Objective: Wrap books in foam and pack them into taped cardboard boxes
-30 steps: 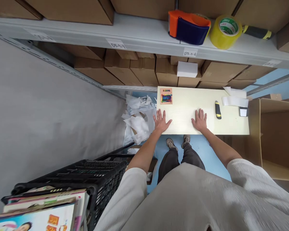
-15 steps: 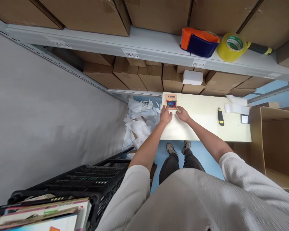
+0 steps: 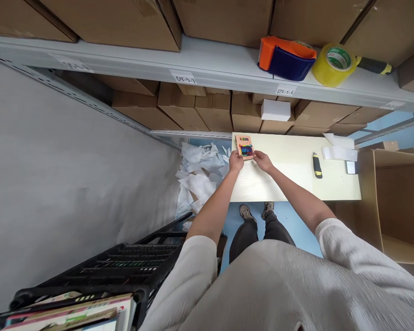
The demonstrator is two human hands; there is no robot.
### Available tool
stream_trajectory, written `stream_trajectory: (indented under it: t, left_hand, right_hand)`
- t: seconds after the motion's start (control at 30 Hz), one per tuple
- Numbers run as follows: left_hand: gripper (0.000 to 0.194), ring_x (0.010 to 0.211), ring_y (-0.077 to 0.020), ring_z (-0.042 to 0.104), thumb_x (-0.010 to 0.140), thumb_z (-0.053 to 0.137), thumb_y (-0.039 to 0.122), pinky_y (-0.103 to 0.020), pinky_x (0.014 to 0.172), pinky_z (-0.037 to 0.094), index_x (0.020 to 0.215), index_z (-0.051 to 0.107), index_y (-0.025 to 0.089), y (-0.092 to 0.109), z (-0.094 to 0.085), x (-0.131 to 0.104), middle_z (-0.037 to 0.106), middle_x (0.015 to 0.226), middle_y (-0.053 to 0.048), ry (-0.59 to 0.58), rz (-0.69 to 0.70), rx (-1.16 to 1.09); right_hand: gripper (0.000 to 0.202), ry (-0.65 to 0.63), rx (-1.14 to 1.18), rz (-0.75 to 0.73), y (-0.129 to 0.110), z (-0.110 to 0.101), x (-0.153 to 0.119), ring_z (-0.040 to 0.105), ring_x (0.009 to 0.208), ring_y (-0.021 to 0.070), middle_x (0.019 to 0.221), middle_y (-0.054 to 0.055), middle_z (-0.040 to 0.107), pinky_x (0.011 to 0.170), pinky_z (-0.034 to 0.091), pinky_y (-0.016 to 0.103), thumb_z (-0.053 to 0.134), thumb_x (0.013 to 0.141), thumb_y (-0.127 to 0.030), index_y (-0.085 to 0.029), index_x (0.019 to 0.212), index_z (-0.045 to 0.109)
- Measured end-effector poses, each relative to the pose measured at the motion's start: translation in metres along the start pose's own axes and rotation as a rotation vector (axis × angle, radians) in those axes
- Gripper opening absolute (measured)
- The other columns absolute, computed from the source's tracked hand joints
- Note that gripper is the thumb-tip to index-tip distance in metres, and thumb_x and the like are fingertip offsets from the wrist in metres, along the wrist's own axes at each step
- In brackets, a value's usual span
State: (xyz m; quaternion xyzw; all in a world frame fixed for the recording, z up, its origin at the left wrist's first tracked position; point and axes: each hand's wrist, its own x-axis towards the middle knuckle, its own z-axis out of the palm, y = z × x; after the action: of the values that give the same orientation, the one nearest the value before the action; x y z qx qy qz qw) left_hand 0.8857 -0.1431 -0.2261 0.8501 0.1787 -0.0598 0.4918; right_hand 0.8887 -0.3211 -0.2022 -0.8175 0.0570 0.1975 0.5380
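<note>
A small book (image 3: 244, 143) with a peach-orange cover and a dark, colourful picture is at the left end of the pale table, turned a little askew. My left hand (image 3: 236, 161) grips its lower left corner, thumb on the cover. At the lower right corner, the fingers of my right hand (image 3: 262, 161) pinch the edge. Whether the book is lifted or still touches the table, I cannot tell. Farther right on the table (image 3: 283, 184) lies a black and yellow utility knife (image 3: 317, 165), apart from both hands.
Crumpled white paper (image 3: 202, 181) heaps left of the table. White strips (image 3: 340, 153) and a phone-like object (image 3: 351, 167) lie at its right end, beside a large open carton (image 3: 400, 193). A shelf above holds a tape dispenser (image 3: 288, 59) and yellow tape (image 3: 327, 69). A black crate (image 3: 138, 271) holds books.
The book has turned slightly askew. My left fingers have closed on its lower left corner, and my right hand has closed on the lower right one.
</note>
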Motion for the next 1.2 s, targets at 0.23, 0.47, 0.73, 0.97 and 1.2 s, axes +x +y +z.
stream_trajectory:
  t: [0.23, 0.47, 0.73, 0.97, 1.2]
  left_hand:
    - [0.045, 0.105, -0.0234, 0.078, 0.098, 0.053, 0.011, -0.037, 0.096, 0.062, 0.140, 0.063, 0.021, 0.014, 0.005, -0.034, 0.082, 0.116, -0.007, -0.129, -0.044, -0.092]
    - [0.044, 0.115, -0.0223, 0.077, 0.101, 0.053, 0.013, -0.037, 0.102, 0.061, 0.144, 0.061, 0.020, 0.029, 0.032, -0.087, 0.078, 0.130, -0.011, -0.210, 0.014, -0.082]
    - [0.051, 0.143, -0.0300, 0.061, 0.101, 0.054, 0.016, -0.046, 0.123, 0.049, 0.152, 0.057, 0.020, 0.046, 0.090, -0.152, 0.064, 0.150, -0.017, -0.283, 0.228, 0.098]
    - [0.058, 0.152, -0.0339, 0.052, 0.097, 0.056, 0.013, -0.053, 0.125, 0.046, 0.155, 0.053, 0.020, 0.060, 0.137, -0.188, 0.056, 0.158, -0.018, -0.281, 0.327, 0.237]
    - [0.063, 0.153, -0.0402, 0.048, 0.098, 0.056, 0.018, -0.055, 0.120, 0.048, 0.161, 0.050, 0.019, 0.068, 0.142, -0.209, 0.043, 0.173, -0.020, -0.349, 0.367, 0.539]
  right_hand:
    - [0.046, 0.151, 0.078, 0.136, 0.005, -0.017, -0.021, 0.075, 0.099, 0.0268, 0.103, 0.009, 0.081, 0.094, 0.062, 0.043, 0.070, 0.087, -0.047, -0.018, 0.123, 0.076]
    - [0.041, 0.233, 0.167, 0.173, 0.027, -0.057, -0.075, 0.066, 0.079, 0.0209, 0.078, 0.001, 0.071, 0.077, 0.056, 0.035, 0.070, 0.079, -0.050, -0.020, 0.106, 0.073]
    - [0.039, 0.316, 0.137, 0.211, 0.079, -0.123, -0.135, 0.052, 0.065, 0.0177, 0.067, -0.005, 0.059, 0.065, 0.047, 0.031, 0.062, 0.076, -0.048, -0.021, 0.103, 0.069]
    - [0.033, 0.297, -0.011, 0.249, 0.110, -0.151, -0.158, 0.064, 0.075, 0.0214, 0.072, -0.001, 0.068, 0.071, 0.055, 0.031, 0.059, 0.081, -0.041, -0.020, 0.102, 0.073]
    - [0.025, 0.178, -0.295, 0.247, 0.116, -0.155, -0.159, 0.074, 0.097, 0.0267, 0.094, 0.006, 0.081, 0.089, 0.056, 0.035, 0.061, 0.088, -0.030, -0.023, 0.106, 0.078]
